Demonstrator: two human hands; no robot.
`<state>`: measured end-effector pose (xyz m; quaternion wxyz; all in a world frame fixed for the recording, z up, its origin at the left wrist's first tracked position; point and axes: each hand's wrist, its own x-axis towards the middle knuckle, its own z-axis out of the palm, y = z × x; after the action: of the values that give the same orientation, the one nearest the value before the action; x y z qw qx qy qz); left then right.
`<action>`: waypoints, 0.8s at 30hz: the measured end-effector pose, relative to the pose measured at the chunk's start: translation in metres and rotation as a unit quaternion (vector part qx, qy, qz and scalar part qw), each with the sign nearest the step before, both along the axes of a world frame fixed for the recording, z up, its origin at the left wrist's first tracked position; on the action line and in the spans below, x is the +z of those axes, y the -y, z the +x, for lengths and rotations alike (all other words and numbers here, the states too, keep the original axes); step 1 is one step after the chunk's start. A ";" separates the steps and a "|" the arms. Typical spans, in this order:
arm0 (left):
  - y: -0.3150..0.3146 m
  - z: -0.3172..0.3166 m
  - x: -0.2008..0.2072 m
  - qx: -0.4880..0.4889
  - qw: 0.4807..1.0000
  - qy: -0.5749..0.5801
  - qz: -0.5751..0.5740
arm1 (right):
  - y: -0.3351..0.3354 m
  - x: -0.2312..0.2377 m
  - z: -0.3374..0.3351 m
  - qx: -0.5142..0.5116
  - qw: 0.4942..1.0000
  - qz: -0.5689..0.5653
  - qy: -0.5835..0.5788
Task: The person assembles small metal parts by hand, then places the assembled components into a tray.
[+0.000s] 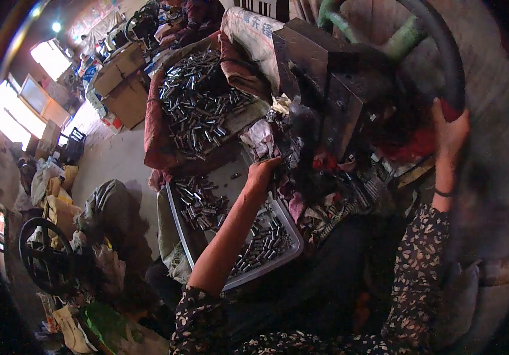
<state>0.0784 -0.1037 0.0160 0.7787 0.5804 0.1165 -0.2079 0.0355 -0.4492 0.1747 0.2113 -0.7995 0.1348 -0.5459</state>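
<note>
My right hand [453, 135] is wrapped round the rim of a large dark handwheel [451, 62] with green spokes, beside a red patch on the rim. At the front of a dark, greasy metal machine [358, 94] is my left hand [264, 173]. Its fingers are pressed together at the machine's work point; what they hold is too small and dark to make out. Beneath my left forearm stands a pale plastic tray [177, 222] with many short metal cylinders [263, 245]. Beyond it, similar shiny cylinders [198, 100] fill a cloth-lined box [155, 127].
Rags [260, 139] lie crumpled around the machine front. Cardboard boxes [125, 83] stand on the floor at the far left. A second black wheel [44, 254] and piled sacks [109, 207] are on the left side. A printed sack [251, 35] drapes behind the cloth-lined box.
</note>
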 end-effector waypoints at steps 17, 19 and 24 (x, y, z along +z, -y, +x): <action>0.028 0.013 0.000 -0.024 0.977 0.135 0.164 | -0.009 0.073 0.025 0.030 0.996 -0.063 -0.059; 0.026 0.015 -0.003 -0.010 0.976 0.136 0.170 | -0.002 0.057 0.018 0.041 0.997 -0.010 -0.064; 0.029 0.020 -0.016 0.005 0.971 0.165 0.171 | -0.005 -0.018 0.001 -0.009 0.993 -0.068 0.094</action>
<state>0.0980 -0.1332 -0.0002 0.6774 0.7306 0.0227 -0.0825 0.0367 -0.4445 0.1563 0.1631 -0.7556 0.0844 -0.6287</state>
